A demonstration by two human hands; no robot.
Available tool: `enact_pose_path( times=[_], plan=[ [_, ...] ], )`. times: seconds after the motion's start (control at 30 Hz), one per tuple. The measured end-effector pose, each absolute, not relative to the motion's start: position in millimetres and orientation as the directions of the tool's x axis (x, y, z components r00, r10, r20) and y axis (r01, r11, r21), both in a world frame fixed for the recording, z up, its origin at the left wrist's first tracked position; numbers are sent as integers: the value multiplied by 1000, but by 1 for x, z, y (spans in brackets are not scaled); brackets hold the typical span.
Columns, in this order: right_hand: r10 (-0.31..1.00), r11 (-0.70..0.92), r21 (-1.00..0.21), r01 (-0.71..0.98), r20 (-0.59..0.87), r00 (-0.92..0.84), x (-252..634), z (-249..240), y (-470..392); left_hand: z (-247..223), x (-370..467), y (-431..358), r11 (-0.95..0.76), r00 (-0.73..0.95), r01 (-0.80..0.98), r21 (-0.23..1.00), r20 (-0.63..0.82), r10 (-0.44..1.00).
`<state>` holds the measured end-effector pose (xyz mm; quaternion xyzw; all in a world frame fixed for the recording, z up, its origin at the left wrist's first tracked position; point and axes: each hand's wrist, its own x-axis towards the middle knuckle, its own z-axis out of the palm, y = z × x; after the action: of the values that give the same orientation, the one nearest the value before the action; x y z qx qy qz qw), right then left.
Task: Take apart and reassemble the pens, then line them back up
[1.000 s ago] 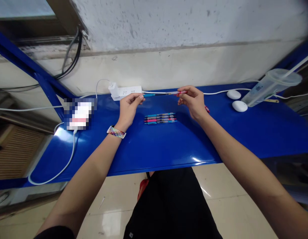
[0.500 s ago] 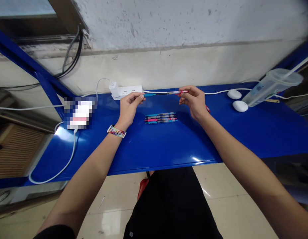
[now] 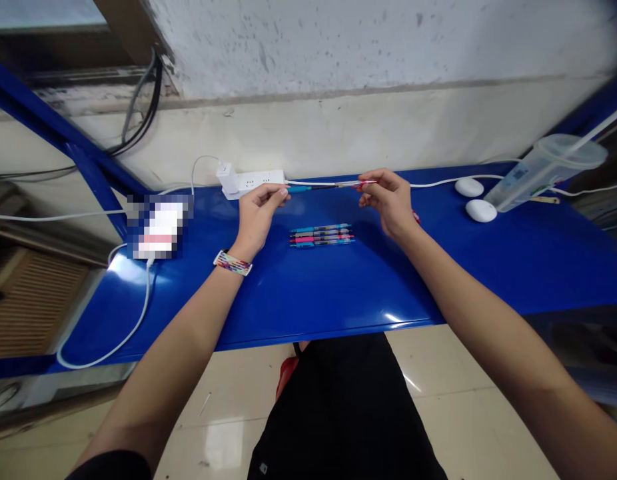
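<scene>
My left hand (image 3: 262,207) is closed in a pinch on the blue part of a pen (image 3: 302,189), held level above the back of the blue table. A black section and a thin refill (image 3: 341,185) run from it to the right. My right hand (image 3: 388,200) pinches a red-and-clear pen part (image 3: 364,183), in line with the blue one. The refill's end meets or enters the clear part; how far in, I cannot tell. Below, between my hands, several assembled pens (image 3: 322,236) in blue, grey and pink lie side by side. Something red shows partly behind my right wrist.
A white power strip (image 3: 261,179) with a charger (image 3: 227,177) stands at the wall. At left, a pixelated phone (image 3: 161,230) has a cable (image 3: 146,307). Two white rounded objects (image 3: 481,211) and a tilted clear plastic cup (image 3: 533,173) are on the right of the blue table (image 3: 333,300).
Both hands keep their pinches on the pen parts with almost no movement. The refill looks slightly different near the red-and-clear part. The pens on the table have not moved.
</scene>
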<state>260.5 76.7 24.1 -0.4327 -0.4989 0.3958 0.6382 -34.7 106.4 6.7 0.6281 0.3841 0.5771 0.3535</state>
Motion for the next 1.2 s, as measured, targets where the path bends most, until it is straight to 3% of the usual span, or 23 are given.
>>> enact_pose_path(
  times=[0.33,0.5,0.67,0.93,1.2],
  plan=[
    [932,324,-941,-93,301,200,260,24,77,6,-34,106,-436,37,33,900,434,900],
    [955,282,-956,-85,272,116,258,26,73,8,-29,100,-422,74,43,906,418,905],
    [962,269,-961,-63,272,-40,254,28,66,11,-23,93,-427,181,88,900,407,895],
    [956,281,-958,-64,285,-74,251,28,65,23,-22,84,-427,189,227,875,391,901],
    [970,231,-967,-108,238,-51,253,26,66,12,-22,93,-414,226,65,908,391,892]
  ],
)
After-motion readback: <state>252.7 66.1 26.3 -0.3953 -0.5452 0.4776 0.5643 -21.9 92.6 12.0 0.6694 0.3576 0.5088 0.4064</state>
